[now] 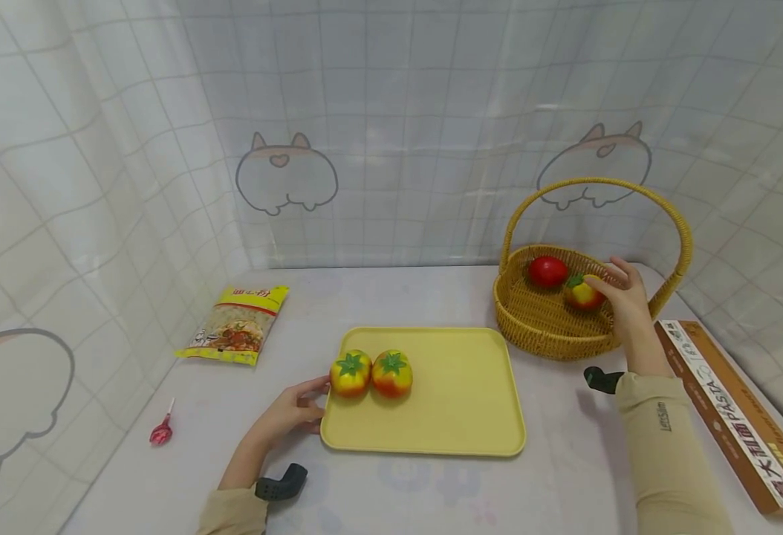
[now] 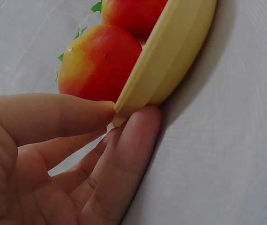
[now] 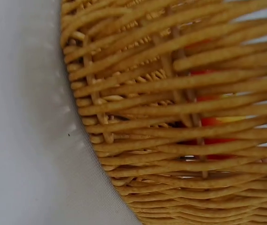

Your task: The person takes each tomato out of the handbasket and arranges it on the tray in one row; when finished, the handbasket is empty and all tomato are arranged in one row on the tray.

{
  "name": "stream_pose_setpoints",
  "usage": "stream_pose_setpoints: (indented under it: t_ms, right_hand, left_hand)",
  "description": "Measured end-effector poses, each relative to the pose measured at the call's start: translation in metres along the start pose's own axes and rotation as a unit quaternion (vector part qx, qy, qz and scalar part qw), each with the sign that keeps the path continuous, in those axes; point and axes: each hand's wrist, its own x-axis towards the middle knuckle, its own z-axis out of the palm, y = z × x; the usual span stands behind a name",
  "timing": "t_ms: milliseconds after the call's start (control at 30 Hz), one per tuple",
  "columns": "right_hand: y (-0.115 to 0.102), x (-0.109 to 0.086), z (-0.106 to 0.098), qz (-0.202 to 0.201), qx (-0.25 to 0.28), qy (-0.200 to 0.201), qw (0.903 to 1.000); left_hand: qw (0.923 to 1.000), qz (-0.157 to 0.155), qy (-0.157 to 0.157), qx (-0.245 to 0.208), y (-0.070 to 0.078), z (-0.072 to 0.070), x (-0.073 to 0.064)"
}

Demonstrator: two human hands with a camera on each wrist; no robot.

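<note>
My left hand [image 1: 287, 413] pinches the left rim of a yellow tray [image 1: 452, 394], thumb on top and fingers underneath in the left wrist view. Two yellow-and-red toy tomatoes with green leaf tops, a left one [image 1: 350, 374] and a right one [image 1: 392, 374], sit side by side on the tray's left part. My right hand [image 1: 627, 301] reaches over the right rim of a wicker basket [image 1: 538, 331]. Its thumb touches a third such tomato [image 1: 584, 293] in the basket, the other fingers spread apart. Beside that lies a smooth red fruit [image 1: 548, 272]. Basket weave hides most of the right wrist view.
A tall arched handle [image 1: 595, 180] rises over the basket. To its right lies a long brown pasta box [image 1: 732, 416]. A yellow food packet [image 1: 236, 325] and a pink lollipop [image 1: 160, 432] lie at the left. Patterned curtains [image 1: 398, 134] enclose the table.
</note>
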Motion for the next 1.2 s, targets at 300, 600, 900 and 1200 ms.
stream_pose_setpoints:
  t_ms: [300,600,900,1200]
  right_hand:
    - [0.006,0.013,-0.002,0.02,-0.07,-0.002,0.9974]
    - [0.011,0.023,-0.001,0.028,-0.078,-0.019,0.9964]
    - [0.014,0.032,-0.002,0.091,-0.051,-0.055,0.993]
    - [0.017,0.039,-0.004,0.147,-0.057,-0.094,0.9831]
  left_hand:
    - [1.0,-0.003,0.001,0.004,0.002,0.001,-0.002]
    - [0.9997,-0.013,0.015,0.012,0.0,0.001,0.001]
    - [0.9998,-0.013,0.009,0.011,0.002,0.002,0.0]
    - [0.9998,-0.014,0.01,0.012,0.003,0.003,-0.001]
